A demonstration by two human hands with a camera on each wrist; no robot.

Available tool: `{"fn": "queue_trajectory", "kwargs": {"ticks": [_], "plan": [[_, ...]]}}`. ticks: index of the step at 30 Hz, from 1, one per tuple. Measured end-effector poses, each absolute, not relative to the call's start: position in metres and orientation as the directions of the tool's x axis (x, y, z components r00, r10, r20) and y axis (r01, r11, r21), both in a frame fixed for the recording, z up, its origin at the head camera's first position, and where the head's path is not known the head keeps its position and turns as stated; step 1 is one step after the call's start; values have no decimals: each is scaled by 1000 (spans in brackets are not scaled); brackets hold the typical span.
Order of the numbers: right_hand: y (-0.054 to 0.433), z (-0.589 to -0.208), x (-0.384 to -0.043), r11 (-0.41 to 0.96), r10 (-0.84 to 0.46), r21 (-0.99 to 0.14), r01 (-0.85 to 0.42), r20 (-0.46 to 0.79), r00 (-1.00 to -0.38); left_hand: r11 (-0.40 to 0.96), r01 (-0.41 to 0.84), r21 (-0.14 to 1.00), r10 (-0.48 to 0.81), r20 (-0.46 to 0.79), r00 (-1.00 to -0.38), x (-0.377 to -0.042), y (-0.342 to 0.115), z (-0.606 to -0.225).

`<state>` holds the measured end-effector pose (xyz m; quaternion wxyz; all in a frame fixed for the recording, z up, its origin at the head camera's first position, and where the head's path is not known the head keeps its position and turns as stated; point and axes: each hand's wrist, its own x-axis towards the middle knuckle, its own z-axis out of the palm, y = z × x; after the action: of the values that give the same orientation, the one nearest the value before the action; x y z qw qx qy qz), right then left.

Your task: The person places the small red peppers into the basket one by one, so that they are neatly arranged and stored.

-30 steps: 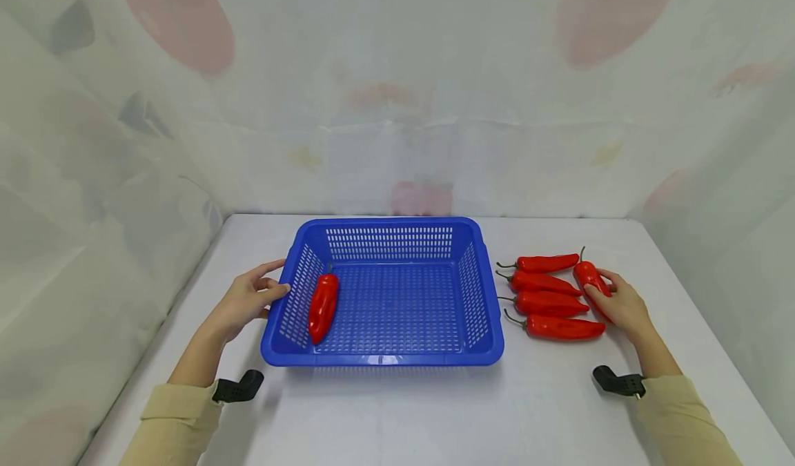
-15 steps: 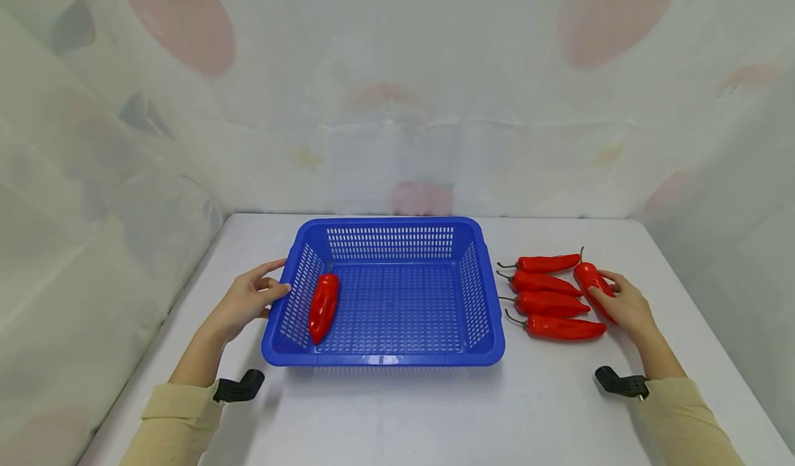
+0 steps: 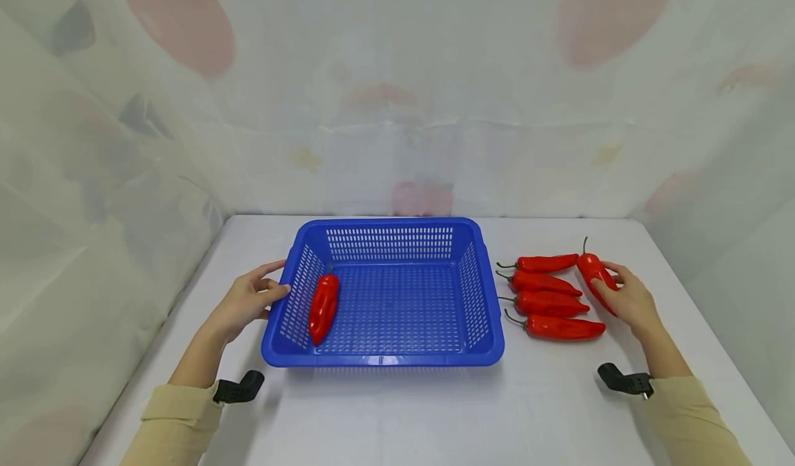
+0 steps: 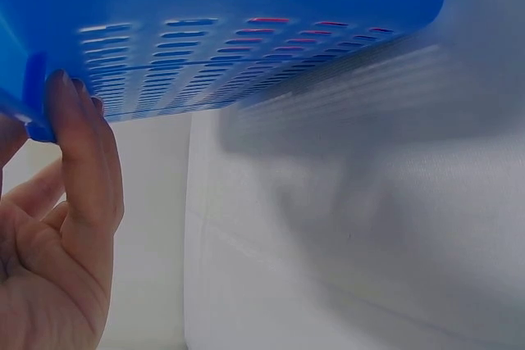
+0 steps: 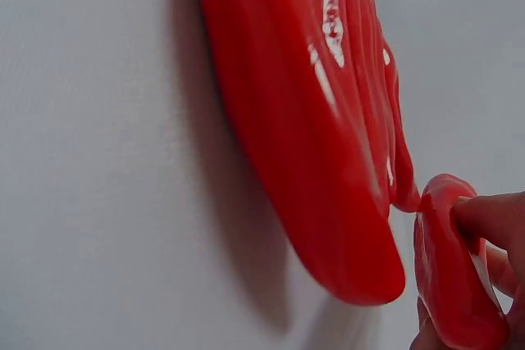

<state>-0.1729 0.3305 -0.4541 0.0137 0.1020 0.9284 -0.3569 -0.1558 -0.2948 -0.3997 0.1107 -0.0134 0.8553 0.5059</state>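
Observation:
My left hand grips the left rim of a blue plastic basket, thumb over the edge and fingers beneath it. In the left wrist view those fingers curl up against the rim of the slotted basket wall. One red chili pepper lies in the basket along its left side. On the right, my right hand pinches another red pepper between thumb and fingers, its stem pointing away from me. The right wrist view shows the held pepper beside the lying ones.
Several red peppers lie in a column on the white table between basket and right hand, stems toward the basket. A patterned cloth hangs behind the table and along its sides.
My right hand has shifted slightly away from me, and the pepper it pinches has moved up with it. The left hand and basket stay put.

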Motion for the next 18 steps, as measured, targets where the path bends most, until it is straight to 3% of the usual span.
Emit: {"fn": "queue_trajectory", "kwargs": {"ticks": [18], "plan": [[311,-429,-184,761,106,-644,82,-1,-994,499,-142,855,85,-212,-974,-156,-296,-399]]}}
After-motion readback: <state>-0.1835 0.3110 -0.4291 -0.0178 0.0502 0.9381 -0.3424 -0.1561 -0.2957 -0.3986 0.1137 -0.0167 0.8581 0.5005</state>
